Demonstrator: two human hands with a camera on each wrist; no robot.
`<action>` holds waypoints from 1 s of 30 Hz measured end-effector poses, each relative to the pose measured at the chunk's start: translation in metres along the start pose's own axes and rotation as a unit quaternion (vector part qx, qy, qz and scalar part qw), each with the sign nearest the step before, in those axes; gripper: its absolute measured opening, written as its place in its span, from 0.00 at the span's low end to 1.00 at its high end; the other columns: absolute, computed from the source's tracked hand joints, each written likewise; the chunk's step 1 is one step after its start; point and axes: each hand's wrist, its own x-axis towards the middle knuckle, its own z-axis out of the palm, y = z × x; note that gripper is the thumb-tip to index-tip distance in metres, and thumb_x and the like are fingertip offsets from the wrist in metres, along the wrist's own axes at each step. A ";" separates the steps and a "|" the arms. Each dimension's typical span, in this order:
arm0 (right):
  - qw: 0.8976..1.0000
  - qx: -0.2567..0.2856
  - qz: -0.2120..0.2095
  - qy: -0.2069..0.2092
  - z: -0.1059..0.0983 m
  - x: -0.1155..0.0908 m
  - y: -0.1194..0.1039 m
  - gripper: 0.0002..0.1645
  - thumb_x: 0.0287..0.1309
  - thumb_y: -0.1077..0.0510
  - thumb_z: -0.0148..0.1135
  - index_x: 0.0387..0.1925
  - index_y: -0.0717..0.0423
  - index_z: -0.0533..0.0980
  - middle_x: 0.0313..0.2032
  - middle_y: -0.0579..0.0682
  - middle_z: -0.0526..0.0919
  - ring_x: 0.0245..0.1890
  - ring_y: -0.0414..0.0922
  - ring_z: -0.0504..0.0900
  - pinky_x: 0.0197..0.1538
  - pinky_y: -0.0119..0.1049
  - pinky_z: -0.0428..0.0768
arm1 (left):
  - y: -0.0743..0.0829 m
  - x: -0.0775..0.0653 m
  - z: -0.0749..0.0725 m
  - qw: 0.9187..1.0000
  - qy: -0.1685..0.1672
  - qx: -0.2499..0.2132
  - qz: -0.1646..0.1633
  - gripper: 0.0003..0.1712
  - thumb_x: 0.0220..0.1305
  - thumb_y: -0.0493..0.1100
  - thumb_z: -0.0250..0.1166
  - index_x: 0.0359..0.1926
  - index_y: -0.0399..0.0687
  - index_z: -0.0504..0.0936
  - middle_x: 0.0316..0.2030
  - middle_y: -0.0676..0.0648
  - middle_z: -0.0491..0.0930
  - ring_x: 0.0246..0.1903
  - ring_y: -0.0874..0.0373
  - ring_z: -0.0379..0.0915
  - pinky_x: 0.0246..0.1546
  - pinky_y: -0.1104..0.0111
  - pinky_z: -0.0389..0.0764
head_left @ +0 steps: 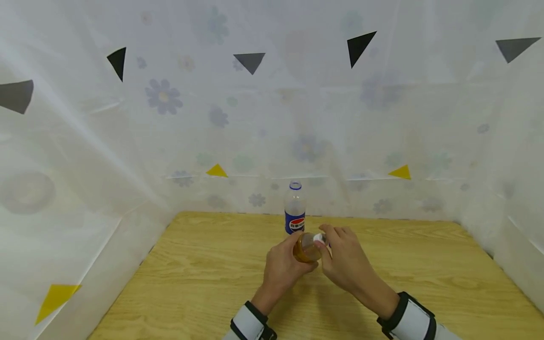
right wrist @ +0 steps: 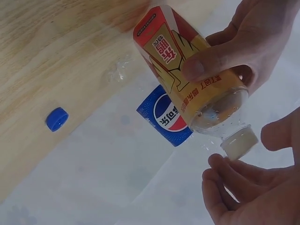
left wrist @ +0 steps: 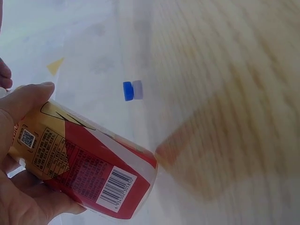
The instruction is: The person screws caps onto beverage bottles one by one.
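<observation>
Fingers (left wrist: pixel 61 202) grip a bottle (left wrist: pixel 89 159); woodgrain table (head_left: pixel 204 283) below, white sheeting (head_left: pixel 272 113) behind.

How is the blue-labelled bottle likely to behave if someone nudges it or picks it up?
The blue-labelled bottle is probably light, since no dark drink shows through its clear upper part. Tall, narrow and upright on the table, it could tip easily. Its clear, plastic-looking wall may flex if squeezed.
</observation>
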 end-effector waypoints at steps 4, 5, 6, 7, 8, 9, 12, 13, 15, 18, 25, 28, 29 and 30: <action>1.000 0.015 -0.002 -0.017 -0.004 -0.003 -0.002 0.23 0.64 0.61 0.67 0.59 0.61 0.77 0.45 0.57 0.86 0.46 0.56 0.81 0.52 0.57 0.79 | 0.000 0.000 0.000 1.000 -0.001 -0.001 0.003 0.40 0.45 0.50 0.84 0.61 0.56 0.79 0.51 0.51 0.87 0.48 0.55 0.86 0.45 0.64 0.86; 1.000 0.020 -0.007 -0.018 -0.004 -0.004 -0.002 0.23 0.64 0.62 0.67 0.59 0.60 0.77 0.46 0.58 0.86 0.46 0.56 0.81 0.51 0.57 0.79 | 0.000 0.000 0.000 1.000 -0.001 -0.002 0.003 0.40 0.45 0.50 0.84 0.61 0.56 0.79 0.51 0.51 0.87 0.48 0.55 0.86 0.45 0.64 0.86; 0.999 0.023 -0.011 -0.019 -0.004 -0.004 -0.002 0.22 0.63 0.63 0.66 0.59 0.60 0.78 0.46 0.59 0.86 0.46 0.56 0.81 0.51 0.56 0.80 | 0.000 0.000 0.000 1.000 -0.001 -0.003 0.004 0.40 0.45 0.50 0.84 0.61 0.56 0.79 0.51 0.51 0.87 0.47 0.56 0.86 0.45 0.64 0.86; 0.999 0.024 -0.016 -0.019 -0.004 -0.004 -0.001 0.21 0.63 0.65 0.66 0.58 0.59 0.78 0.46 0.59 0.85 0.46 0.56 0.82 0.50 0.55 0.81 | 0.000 0.000 0.000 1.000 -0.001 -0.004 0.005 0.39 0.45 0.49 0.84 0.60 0.57 0.79 0.50 0.51 0.87 0.47 0.56 0.86 0.45 0.64 0.86; 0.999 0.025 -0.019 -0.018 -0.004 -0.005 -0.001 0.21 0.63 0.67 0.65 0.57 0.60 0.78 0.45 0.59 0.85 0.45 0.55 0.82 0.48 0.54 0.81 | -0.001 0.000 0.000 1.000 0.000 -0.004 0.006 0.39 0.45 0.50 0.84 0.60 0.57 0.79 0.50 0.51 0.87 0.47 0.56 0.86 0.44 0.64 0.86; 0.999 0.025 -0.022 -0.018 -0.004 -0.005 -0.001 0.20 0.62 0.68 0.65 0.56 0.60 0.79 0.45 0.59 0.85 0.45 0.55 0.82 0.47 0.52 0.82 | -0.001 0.000 0.000 1.000 0.001 -0.004 0.008 0.39 0.45 0.49 0.84 0.59 0.58 0.79 0.49 0.51 0.87 0.46 0.56 0.86 0.44 0.64 0.86; 0.999 0.025 -0.026 -0.013 -0.003 -0.006 0.000 0.19 0.61 0.71 0.65 0.54 0.62 0.79 0.42 0.59 0.85 0.42 0.54 0.82 0.43 0.49 0.82 | -0.002 0.000 0.001 1.000 0.003 -0.003 0.012 0.39 0.45 0.50 0.84 0.60 0.58 0.79 0.49 0.51 0.87 0.46 0.57 0.86 0.43 0.65 0.85; 0.999 0.025 -0.027 -0.011 -0.002 -0.006 0.001 0.19 0.60 0.72 0.65 0.53 0.62 0.78 0.41 0.59 0.85 0.42 0.53 0.82 0.43 0.48 0.82 | -0.002 0.000 0.001 1.000 0.003 -0.004 0.013 0.39 0.45 0.50 0.84 0.60 0.58 0.79 0.49 0.51 0.87 0.46 0.57 0.86 0.43 0.65 0.85; 0.999 0.023 -0.028 -0.007 -0.002 -0.006 0.001 0.18 0.59 0.73 0.66 0.50 0.62 0.78 0.40 0.57 0.84 0.40 0.52 0.81 0.42 0.47 0.82 | -0.001 0.000 0.001 1.000 0.001 -0.004 0.014 0.39 0.45 0.50 0.84 0.60 0.57 0.79 0.49 0.51 0.87 0.46 0.57 0.86 0.44 0.65 0.85; 0.999 0.017 -0.032 0.004 0.000 -0.006 0.002 0.17 0.56 0.74 0.67 0.47 0.62 0.78 0.37 0.55 0.83 0.38 0.50 0.80 0.40 0.45 0.81 | 0.000 0.000 0.000 1.000 -0.001 -0.004 0.012 0.39 0.45 0.49 0.84 0.60 0.57 0.79 0.50 0.51 0.87 0.46 0.57 0.86 0.44 0.65 0.86; 0.998 0.004 -0.051 0.043 0.006 -0.005 0.006 0.18 0.50 0.75 0.70 0.43 0.62 0.77 0.34 0.54 0.80 0.34 0.48 0.76 0.38 0.43 0.78 | 0.000 0.000 0.001 1.000 0.002 0.002 0.014 0.40 0.45 0.49 0.84 0.61 0.56 0.79 0.51 0.51 0.87 0.47 0.56 0.86 0.45 0.65 0.86; 0.998 0.006 -0.050 0.049 0.008 -0.006 0.006 0.17 0.50 0.75 0.70 0.41 0.61 0.77 0.33 0.54 0.79 0.34 0.48 0.76 0.39 0.43 0.77 | 0.000 -0.001 0.001 1.000 0.002 0.003 0.011 0.40 0.45 0.49 0.84 0.61 0.55 0.78 0.52 0.51 0.86 0.48 0.56 0.85 0.46 0.64 0.86; 0.998 0.006 -0.049 0.050 0.008 -0.006 0.006 0.17 0.50 0.75 0.69 0.40 0.61 0.77 0.33 0.54 0.79 0.34 0.48 0.76 0.39 0.44 0.77 | 0.000 -0.001 0.001 1.000 0.002 0.002 0.010 0.40 0.45 0.49 0.84 0.61 0.55 0.78 0.52 0.51 0.86 0.48 0.56 0.85 0.46 0.64 0.86; 0.998 0.007 -0.047 0.050 0.009 -0.006 0.005 0.16 0.50 0.75 0.69 0.40 0.61 0.77 0.33 0.54 0.79 0.34 0.49 0.76 0.40 0.44 0.77 | 0.000 -0.001 0.002 1.000 0.001 0.003 0.009 0.40 0.45 0.49 0.84 0.61 0.55 0.78 0.52 0.51 0.86 0.48 0.56 0.85 0.47 0.64 0.86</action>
